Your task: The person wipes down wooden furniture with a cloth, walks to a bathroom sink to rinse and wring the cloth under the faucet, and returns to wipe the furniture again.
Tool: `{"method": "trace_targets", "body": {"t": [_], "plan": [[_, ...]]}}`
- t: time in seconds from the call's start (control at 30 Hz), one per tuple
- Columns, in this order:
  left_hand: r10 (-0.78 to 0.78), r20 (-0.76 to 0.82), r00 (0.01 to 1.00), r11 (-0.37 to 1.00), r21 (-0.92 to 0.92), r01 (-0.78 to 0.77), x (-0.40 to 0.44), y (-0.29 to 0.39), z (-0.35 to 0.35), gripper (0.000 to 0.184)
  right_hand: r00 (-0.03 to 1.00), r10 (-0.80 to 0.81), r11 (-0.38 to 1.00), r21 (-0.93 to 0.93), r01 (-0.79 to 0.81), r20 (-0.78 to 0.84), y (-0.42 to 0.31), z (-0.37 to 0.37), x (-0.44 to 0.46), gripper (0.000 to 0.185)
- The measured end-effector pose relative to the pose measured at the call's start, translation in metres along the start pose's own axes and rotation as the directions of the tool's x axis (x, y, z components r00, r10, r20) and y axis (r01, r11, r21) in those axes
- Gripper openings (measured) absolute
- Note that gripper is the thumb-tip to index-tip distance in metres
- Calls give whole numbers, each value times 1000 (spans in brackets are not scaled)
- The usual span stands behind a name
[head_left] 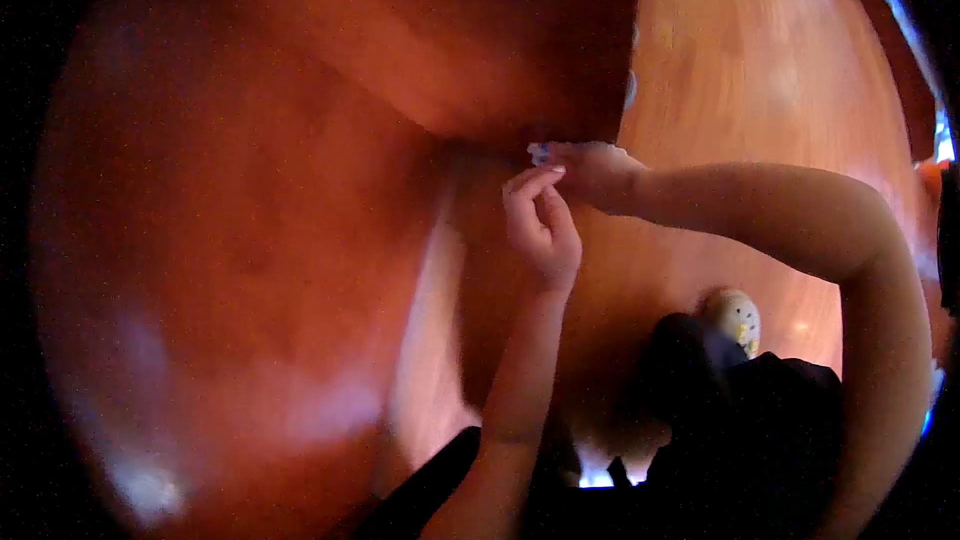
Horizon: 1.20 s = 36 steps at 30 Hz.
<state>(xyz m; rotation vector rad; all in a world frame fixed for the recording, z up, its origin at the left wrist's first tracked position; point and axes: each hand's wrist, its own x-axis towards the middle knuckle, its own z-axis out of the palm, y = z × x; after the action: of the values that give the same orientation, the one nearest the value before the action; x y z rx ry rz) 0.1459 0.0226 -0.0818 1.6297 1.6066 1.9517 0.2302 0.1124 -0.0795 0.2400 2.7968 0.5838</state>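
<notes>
Near the middle of the view my left hand (543,225) has its fingers curled, with the thumb and fingertips close together by my right hand. My right hand (597,172) reaches in from the right, its fingers pointing left, at the lower edge of a dark reddish-brown wooden panel (500,50). A small whitish and blue thing (540,153) shows at the right fingertips; it is too small to name. Whatever lies between the left fingertips, if anything, cannot be made out.
A large reddish-brown wooden surface (230,240) fills the left side. Light wooden flooring (740,70) lies to the right. Below my right forearm is a cream shoe (733,317) with dark spots, beside dark clothing (750,420).
</notes>
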Motion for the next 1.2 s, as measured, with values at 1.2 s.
{"method": "trace_targets", "body": {"t": [1.2], "plan": [[733, -25, 679, 578, 549, -604, 195, 308, 106, 31, -328, 504, 836, 356, 418, -799, 222, -215, -209, 34]]}}
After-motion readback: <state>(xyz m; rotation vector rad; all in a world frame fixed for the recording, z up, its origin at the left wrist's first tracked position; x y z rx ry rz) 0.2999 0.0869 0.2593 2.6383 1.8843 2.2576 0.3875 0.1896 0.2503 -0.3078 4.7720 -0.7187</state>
